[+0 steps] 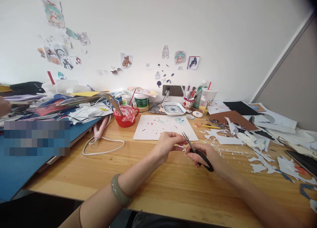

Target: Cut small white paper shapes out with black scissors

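My right hand [206, 154] grips black-handled scissors [195, 150], blades pointing up and left toward my left hand [169, 142]. The left hand's fingers pinch a small scrap of paper I can barely make out, right at the blade tips. Both hands hover over the wooden table [158, 185], just in front of a white sheet [163, 127] dotted with small coloured cut-outs. A green bangle [119, 190] sits on my left wrist.
A red bowl [125, 115] and a pink tool with a white cable [100, 135] lie to the left. A patterned dish [173, 108], a pen cup [188, 101] and a plastic cup [206, 97] stand at the back. Paper scraps [250, 145] and brown card [232, 119] litter the right; a blue board [24, 162] lies left.
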Demonstrator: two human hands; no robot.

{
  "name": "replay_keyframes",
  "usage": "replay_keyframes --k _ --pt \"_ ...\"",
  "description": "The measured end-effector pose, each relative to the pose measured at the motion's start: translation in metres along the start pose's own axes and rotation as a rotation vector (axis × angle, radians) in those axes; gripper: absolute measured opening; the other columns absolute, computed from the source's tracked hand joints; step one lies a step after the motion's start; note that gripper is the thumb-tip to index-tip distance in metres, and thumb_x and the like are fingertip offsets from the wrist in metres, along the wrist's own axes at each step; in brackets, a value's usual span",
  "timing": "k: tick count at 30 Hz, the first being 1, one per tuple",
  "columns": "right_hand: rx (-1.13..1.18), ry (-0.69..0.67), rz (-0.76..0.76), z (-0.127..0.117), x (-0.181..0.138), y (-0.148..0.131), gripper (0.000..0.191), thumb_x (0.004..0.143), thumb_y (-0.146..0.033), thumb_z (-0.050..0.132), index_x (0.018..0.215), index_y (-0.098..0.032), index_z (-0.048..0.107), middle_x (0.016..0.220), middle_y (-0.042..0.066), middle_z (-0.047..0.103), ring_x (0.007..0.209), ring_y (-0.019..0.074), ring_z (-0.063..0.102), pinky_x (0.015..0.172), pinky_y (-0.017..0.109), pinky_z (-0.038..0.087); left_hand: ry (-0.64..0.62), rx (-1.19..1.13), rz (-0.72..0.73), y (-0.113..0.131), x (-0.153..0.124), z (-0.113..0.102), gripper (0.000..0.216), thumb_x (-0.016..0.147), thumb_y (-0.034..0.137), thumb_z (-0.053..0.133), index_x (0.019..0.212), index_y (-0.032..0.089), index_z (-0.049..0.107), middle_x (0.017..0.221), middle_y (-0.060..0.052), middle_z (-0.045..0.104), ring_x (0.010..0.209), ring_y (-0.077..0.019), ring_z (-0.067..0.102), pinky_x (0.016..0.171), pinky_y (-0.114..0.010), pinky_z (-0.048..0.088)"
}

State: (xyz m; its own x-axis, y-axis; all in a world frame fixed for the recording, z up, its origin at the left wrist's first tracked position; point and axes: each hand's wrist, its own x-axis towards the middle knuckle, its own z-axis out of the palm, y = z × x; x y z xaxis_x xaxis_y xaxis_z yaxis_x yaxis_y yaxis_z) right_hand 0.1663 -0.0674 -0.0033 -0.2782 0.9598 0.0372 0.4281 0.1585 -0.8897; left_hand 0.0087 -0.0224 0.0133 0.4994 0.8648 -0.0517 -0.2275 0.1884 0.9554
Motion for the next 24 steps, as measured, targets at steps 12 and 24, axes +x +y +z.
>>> replay_keyframes --k 12,24 --pt "-0.017 -0.001 0.015 0.0004 -0.0002 -0.0018 0.019 0.075 -0.034 0.049 0.075 -0.015 0.052 0.048 -0.005 0.043 0.045 0.0095 0.044 0.045 0.022 0.035 -0.003 0.005 0.001 0.0001 -0.0002 0.0001 0.012 0.058 0.023 0.062 0.062 0.011 0.060 0.065 -0.004 0.058 0.061 -0.0093 0.050 0.057 -0.020 0.041" --pt "-0.005 -0.008 0.011 0.0007 -0.0005 -0.0030 0.021 0.074 -0.037 0.049 0.074 -0.016 0.052 0.050 -0.005 0.043 0.046 0.0099 0.044 0.046 0.023 0.036 -0.015 -0.007 0.004 -0.0016 0.0000 -0.0011 0.013 0.057 0.024 0.062 0.062 0.011 0.061 0.065 -0.004 0.058 0.062 -0.0096 0.050 0.056 -0.020 0.041"
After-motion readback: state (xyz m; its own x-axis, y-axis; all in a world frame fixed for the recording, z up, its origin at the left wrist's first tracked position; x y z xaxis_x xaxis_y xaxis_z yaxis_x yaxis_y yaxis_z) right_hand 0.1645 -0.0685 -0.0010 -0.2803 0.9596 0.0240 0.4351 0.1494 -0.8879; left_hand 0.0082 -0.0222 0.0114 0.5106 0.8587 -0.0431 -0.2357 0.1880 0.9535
